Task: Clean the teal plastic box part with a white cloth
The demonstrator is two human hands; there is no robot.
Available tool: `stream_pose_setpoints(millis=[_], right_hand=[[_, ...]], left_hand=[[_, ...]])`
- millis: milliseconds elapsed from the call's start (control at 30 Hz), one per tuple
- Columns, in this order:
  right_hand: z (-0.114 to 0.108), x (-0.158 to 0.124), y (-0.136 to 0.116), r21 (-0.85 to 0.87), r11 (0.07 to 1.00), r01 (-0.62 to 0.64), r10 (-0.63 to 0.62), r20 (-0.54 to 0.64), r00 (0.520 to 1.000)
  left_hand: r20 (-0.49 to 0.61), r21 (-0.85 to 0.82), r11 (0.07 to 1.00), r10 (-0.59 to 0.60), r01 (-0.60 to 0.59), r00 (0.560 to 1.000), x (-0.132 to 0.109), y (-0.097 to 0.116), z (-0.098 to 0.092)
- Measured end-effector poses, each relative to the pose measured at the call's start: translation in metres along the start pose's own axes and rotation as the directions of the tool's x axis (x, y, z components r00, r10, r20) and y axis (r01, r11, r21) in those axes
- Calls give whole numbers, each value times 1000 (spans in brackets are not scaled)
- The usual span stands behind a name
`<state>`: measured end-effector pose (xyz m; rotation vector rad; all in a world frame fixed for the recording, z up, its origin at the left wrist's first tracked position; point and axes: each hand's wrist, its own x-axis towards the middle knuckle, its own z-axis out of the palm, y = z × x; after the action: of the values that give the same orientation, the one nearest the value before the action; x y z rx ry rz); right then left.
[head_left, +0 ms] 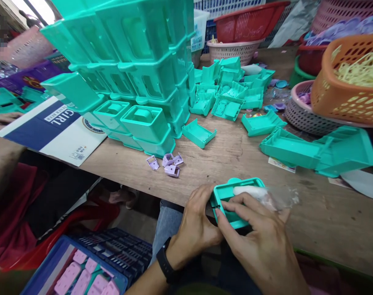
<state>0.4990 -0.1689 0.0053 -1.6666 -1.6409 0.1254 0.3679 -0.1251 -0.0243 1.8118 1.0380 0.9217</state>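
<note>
Wooden tabletop [229, 147] | 4 lilac pieces [172, 171] | left fingers [201, 196], right fingers [242, 209] grasping 1 teal case [227, 193]

A small-parts assembly workshop: identical teal plastic boxes [134, 32] rise in tiers on a wood-grain bench [235, 155], with loose open-sided teal trays [226, 108] heaped toward its far side. A perforated orange basket [328, 94] of pale yellow strips [363, 69] stands at the bench's far right, while pink moulded parts [68, 278] fill a blue crate [113, 265] below its near edge. A co-worker [16, 209] sits at the bench's left.
</note>
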Motion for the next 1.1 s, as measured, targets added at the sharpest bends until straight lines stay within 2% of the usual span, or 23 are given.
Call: stream_pose_setpoints(millis=[267,467,667,833,1100], right_hand=[[5,-4,-4,-59,997,58,-59,-26,998],[2,-10,0,-19,992,126,-126,-55,990],[-2,-7,1,46,997,67,-63,-86,994],[-2,-6,0,39,999,20,-18,-57,998],[-13,3,1,36,999,38,-41,92,995]], left_hand=[[2,-6,1000,-29,29,1000,0,1,2],[18,-3,1000,15,-15,1000,-1,0,1],[-5,9,1000,6,-6,1000,2,2,2],[-22,-3,999,33,-33,999,3,3,3],[-93,-47,996,77,-81,993,4,9,6]])
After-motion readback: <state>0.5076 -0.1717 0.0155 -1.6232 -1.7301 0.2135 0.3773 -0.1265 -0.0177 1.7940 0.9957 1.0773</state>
